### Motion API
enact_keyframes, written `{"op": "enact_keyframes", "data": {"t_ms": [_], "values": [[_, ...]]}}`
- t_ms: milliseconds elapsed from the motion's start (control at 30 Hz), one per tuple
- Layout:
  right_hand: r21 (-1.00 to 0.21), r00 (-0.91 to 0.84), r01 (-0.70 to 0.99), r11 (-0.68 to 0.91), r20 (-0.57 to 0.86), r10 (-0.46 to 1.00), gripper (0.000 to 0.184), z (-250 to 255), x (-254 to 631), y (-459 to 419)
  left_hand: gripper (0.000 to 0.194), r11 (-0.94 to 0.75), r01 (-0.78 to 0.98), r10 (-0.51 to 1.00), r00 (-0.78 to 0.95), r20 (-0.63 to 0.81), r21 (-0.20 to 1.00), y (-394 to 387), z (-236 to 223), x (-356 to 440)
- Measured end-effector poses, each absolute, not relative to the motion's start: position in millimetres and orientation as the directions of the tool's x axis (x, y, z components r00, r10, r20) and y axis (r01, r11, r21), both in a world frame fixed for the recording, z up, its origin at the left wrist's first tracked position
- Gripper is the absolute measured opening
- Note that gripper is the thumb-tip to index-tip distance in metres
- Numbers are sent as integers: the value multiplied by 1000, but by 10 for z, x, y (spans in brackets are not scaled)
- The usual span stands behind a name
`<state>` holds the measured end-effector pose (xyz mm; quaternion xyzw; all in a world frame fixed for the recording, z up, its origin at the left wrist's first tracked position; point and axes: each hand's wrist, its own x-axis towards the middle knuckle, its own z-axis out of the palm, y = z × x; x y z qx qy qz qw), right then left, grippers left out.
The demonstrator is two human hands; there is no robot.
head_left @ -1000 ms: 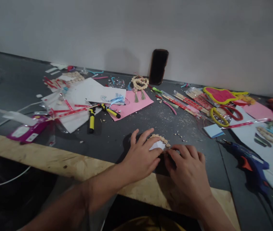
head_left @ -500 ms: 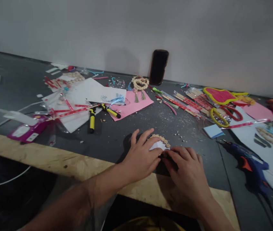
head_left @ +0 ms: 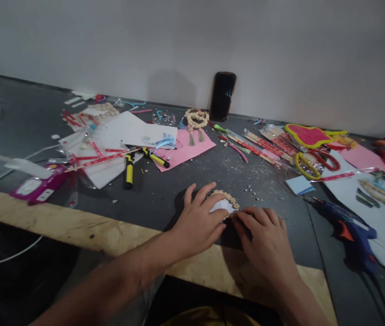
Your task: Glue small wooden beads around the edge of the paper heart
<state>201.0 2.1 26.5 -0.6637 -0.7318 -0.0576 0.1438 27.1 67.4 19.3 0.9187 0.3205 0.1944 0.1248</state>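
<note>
Near the front of the dark table lies a small white piece point(head_left: 222, 205) with a curved rim of beige bead-like bits. My left hand point(head_left: 199, 217) rests over its left side, the thumb and forefinger pressing on it while other fingers stretch out apart. At the near right edge of the piece, my right hand point(head_left: 263, 233) has its thumb and forefinger drawn together. Whatever sits between those right fingertips is too small and hidden to make out. Tiny pale crumbs point(head_left: 253, 192) are scattered just beyond the right hand.
A blue glue gun point(head_left: 352, 231) lies at the right, near scissors point(head_left: 306, 165) and wrapped chopsticks point(head_left: 257, 147). Yellow-black pliers point(head_left: 129, 172), a purple device point(head_left: 39, 188) and white paper point(head_left: 138, 129) are at left. A phone point(head_left: 223, 96) leans on the wall behind beaded rings point(head_left: 197, 118).
My right fingertips have shifted very slightly along the edge of the white piece. The left hand stays in place on it.
</note>
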Motion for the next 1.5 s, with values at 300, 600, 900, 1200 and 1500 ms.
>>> {"op": "enact_keyframes", "data": {"t_ms": [300, 600, 900, 1200, 1500], "values": [[-124, -68, 986, 110, 304, 950, 21, 245, 2091, 7, 23, -760, 538, 639, 720, 270, 364, 677, 198, 268], [-179, -24, 980, 82, 303, 953, 23, 275, 2319, -36, 29, -706, 559, 700, 642, 311, 435, 759, 234, 204], [-184, -47, 978, 98, 263, 964, 23, 220, 2384, -28, 77, -630, 582, 740, 650, 172, 513, 884, 231, 82], [-270, -82, 950, 157, 269, 960, 21, 253, 2282, 39, 91, -633, 554, 702, 706, 98, 541, 905, 246, 17], [-213, -46, 972, 102, 250, 967, 12, 296, 2312, -70, 91, -644, 521, 675, 731, 97, 560, 893, 199, 9]]}}
